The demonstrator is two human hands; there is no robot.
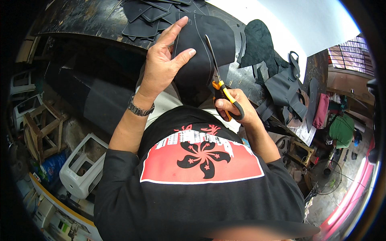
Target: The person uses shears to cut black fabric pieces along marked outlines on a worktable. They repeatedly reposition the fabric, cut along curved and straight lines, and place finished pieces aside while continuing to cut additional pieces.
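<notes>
A black leather-like sheet (pixel 193 56), marked with thin pale curved lines, lies at the table's near edge and reaches down over my lap. On it rests my left hand (pixel 163 66), thumb and fingers stretched out and spread over the sheet's left part. My right hand (pixel 235 105) is closed around the handles of scissors (pixel 230 96) with yellow and black grips. Their blades point away from me over the sheet, close to the curved line on its right. Whether a second blade lies beneath the sheet cannot be seen.
Stacked black cut pieces (pixel 144 18) lie at the table's far left. Black offcuts (pixel 285 90) and a dark rounded piece (pixel 257 42) are to the right, beside a large white sheet (pixel 289 24). A white plastic stool (pixel 82 164) and wooden frame (pixel 42 130) stand left on the floor.
</notes>
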